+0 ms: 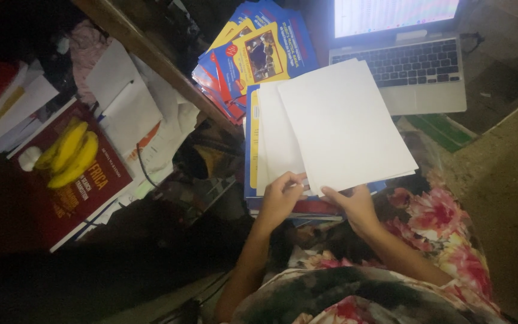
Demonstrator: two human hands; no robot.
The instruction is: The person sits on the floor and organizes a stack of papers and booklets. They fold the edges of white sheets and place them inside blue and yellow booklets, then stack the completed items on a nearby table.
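Both hands, left [280, 198] and right [355, 204], grip clamped on white sheets [343, 123]; laptop [415, 72] behind, bananas [70, 153] left

laptop [404, 54] screen: cut by top edge | text: blurred

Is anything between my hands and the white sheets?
Nothing visible. The left hand and the right hand both grip the lower edge of the white sheets, above the blue and yellow booklets.

Dim room, light mostly from the glowing laptop screen [395, 15]. Bare grey concrete floor [505, 180] at right. Slanted wooden beam [151, 57] crosses upper left. Deep shadow fills the lower-left corner.
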